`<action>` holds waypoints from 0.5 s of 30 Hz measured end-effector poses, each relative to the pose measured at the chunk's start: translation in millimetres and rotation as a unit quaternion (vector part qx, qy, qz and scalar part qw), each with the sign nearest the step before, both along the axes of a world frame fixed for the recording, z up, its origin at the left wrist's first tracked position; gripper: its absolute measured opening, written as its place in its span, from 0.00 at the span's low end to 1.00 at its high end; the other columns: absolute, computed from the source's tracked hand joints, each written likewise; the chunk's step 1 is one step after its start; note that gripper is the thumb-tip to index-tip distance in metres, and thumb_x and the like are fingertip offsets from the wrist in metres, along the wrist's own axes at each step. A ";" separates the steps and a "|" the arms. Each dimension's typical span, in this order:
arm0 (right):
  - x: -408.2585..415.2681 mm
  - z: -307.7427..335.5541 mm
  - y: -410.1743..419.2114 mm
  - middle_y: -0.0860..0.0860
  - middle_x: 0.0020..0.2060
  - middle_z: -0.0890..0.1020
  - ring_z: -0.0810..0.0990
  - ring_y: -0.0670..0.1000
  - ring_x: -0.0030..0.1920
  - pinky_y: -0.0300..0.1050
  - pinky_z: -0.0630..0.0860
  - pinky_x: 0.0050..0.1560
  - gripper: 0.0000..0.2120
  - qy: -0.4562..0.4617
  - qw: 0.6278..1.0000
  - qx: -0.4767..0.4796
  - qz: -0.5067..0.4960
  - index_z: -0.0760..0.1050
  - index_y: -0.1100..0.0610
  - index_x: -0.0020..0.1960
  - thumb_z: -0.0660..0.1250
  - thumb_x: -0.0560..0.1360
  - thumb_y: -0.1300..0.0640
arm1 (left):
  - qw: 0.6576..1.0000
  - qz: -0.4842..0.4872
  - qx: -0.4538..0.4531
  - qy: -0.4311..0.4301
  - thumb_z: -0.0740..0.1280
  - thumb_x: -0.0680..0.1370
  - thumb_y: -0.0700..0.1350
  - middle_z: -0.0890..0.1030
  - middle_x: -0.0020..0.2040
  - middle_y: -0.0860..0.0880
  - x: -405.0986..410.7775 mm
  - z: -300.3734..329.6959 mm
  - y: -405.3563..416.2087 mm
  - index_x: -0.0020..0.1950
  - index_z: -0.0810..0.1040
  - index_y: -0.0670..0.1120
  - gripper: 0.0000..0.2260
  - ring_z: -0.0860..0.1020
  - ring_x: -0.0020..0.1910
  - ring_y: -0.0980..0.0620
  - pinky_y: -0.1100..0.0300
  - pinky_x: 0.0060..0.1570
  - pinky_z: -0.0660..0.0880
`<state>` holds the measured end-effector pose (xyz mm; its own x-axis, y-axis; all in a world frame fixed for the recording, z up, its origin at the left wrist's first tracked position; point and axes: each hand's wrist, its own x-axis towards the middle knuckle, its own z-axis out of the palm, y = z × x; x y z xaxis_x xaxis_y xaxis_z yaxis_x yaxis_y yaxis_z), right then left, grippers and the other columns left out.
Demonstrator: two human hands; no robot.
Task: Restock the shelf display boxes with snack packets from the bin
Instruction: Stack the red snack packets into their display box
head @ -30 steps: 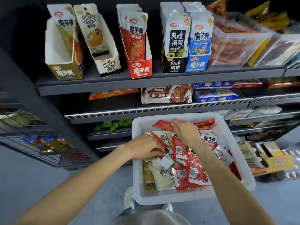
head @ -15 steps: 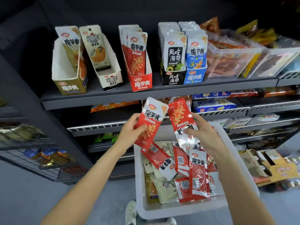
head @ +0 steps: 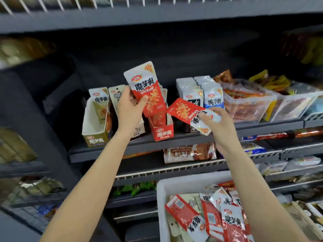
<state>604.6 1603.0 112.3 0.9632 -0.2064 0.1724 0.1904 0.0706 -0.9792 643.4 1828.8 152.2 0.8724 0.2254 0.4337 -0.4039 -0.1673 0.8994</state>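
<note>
Nearest me, at 5 o'clock, the white bin [head: 161, 198] sat heaped with red-and-white snack packets [head: 232, 222], the stock I was drawing from. Above it both of my arms reached toward the shelf [head: 108, 151]. My right hand [head: 222, 126], at about 2 o'clock from centre, pinched one red packet [head: 190, 113] by its white end, the pack lying tilted, red end pointing up and left. My left hand [head: 128, 110], near 10 o'clock, had thumb and fingers closed on the lower half of an upright packet [head: 146, 88], held just above the red display box [head: 163, 131] at the shelf's front. That box already showed a few matching packs standing in it. To its left, at 9 o'clock, a tan display box [head: 95, 137] looked largely empty. I judged these sachets light, thin and slick, floppy enough to buckle if pushed from the top, so a grip on the flat side near the middle, then a slide straight down into the box, seemed the safest handling. Farther back, blue and black boxes [head: 202, 95] stood full.
</note>
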 end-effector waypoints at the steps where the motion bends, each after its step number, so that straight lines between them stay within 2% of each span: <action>1: 3.7 3.4 0.8 0.52 0.47 0.81 0.82 0.44 0.40 0.38 0.79 0.37 0.16 0.006 0.999 0.040 0.021 0.71 0.56 0.58 0.71 0.73 0.60 | 1.000 0.007 0.002 -0.001 0.67 0.77 0.39 0.78 0.50 0.58 9.8 4.3 -0.1 0.59 0.71 0.48 0.12 0.77 0.43 0.71 0.71 0.43 0.76; 4: 14.4 8.0 1.9 0.52 0.52 0.81 0.82 0.49 0.49 0.44 0.79 0.45 0.21 -0.021 0.998 0.051 -0.016 0.72 0.51 0.60 0.73 0.71 0.62 | 0.999 0.005 0.010 0.044 0.68 0.76 0.38 0.78 0.53 0.54 40.6 2.9 -0.4 0.64 0.69 0.46 0.18 0.78 0.50 0.61 0.61 0.51 0.77; 6: 20.2 11.6 3.5 0.49 0.50 0.82 0.81 0.47 0.50 0.44 0.79 0.49 0.19 -0.058 0.996 0.021 -0.065 0.74 0.50 0.58 0.73 0.70 0.62 | 0.997 0.000 0.035 0.072 0.69 0.76 0.38 0.78 0.54 0.51 56.9 -4.3 -0.7 0.65 0.69 0.45 0.19 0.79 0.55 0.52 0.55 0.54 0.77; 8: 25.1 17.1 6.5 0.45 0.45 0.83 0.81 0.44 0.46 0.42 0.78 0.48 0.13 -0.081 0.992 -0.013 -0.096 0.76 0.51 0.53 0.72 0.72 0.62 | 0.994 -0.003 0.058 0.087 0.69 0.75 0.39 0.79 0.57 0.48 69.1 -11.0 -1.3 0.66 0.68 0.44 0.21 0.78 0.57 0.50 0.55 0.53 0.76; 10: 30.3 22.4 10.0 0.44 0.43 0.82 0.80 0.45 0.45 0.42 0.75 0.46 0.08 -0.096 0.987 -0.067 -0.110 0.76 0.50 0.49 0.71 0.73 0.60 | 0.992 0.006 0.091 0.092 0.70 0.76 0.40 0.79 0.59 0.46 77.9 -14.8 -0.2 0.66 0.68 0.43 0.21 0.77 0.54 0.53 0.58 0.49 0.72; 12: 35.0 28.6 14.3 0.48 0.45 0.81 0.78 0.48 0.49 0.38 0.71 0.45 0.08 -0.106 0.979 -0.126 -0.121 0.76 0.54 0.54 0.69 0.75 0.59 | 0.986 0.023 0.138 0.091 0.70 0.75 0.43 0.79 0.59 0.46 83.9 -14.7 4.1 0.66 0.68 0.44 0.22 0.76 0.51 0.54 0.59 0.48 0.71; 14: 41.7 32.8 17.9 0.53 0.47 0.78 0.76 0.53 0.52 0.40 0.69 0.48 0.17 -0.107 0.960 -0.205 -0.156 0.74 0.60 0.63 0.67 0.76 0.56 | 0.978 0.039 0.184 0.091 0.71 0.74 0.46 0.79 0.58 0.47 87.9 -12.9 10.5 0.66 0.68 0.45 0.22 0.77 0.54 0.51 0.58 0.49 0.70; 15: 46.5 32.9 19.4 0.52 0.46 0.77 0.77 0.54 0.51 0.42 0.70 0.51 0.20 -0.111 0.953 -0.231 -0.162 0.72 0.61 0.65 0.67 0.77 0.55 | 0.973 0.042 0.205 0.094 0.71 0.74 0.46 0.79 0.59 0.47 88.7 -11.6 12.9 0.66 0.69 0.45 0.22 0.76 0.56 0.50 0.59 0.49 0.68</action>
